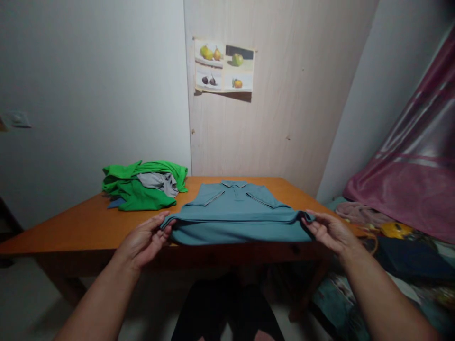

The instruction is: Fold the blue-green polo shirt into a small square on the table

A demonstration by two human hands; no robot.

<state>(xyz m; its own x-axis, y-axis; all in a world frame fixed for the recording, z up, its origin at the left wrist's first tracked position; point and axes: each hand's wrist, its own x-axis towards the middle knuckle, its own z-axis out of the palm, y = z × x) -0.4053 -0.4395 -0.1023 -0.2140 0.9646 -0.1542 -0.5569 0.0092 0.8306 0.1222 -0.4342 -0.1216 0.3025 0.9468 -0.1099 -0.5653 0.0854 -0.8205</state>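
Teal polo shirt (pixel 234 206) lies between left hand (pixel 146 239) and right hand (pixel 327 232), both equally near, each pinched on one end of its lifted left-right edge, body running straight away over orange table (pixel 88 227), collar (pixel 234 183) farthest.

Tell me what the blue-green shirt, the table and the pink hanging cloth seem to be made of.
Blue-green shirt: soft, matte fabric, perhaps cotton or a blend; it drapes without shine.
Table: probably wood or veneer, smooth orange-brown finish; too little grain shows to say which.
Pink hanging cloth: satin-like, likely synthetic; bright sheen.
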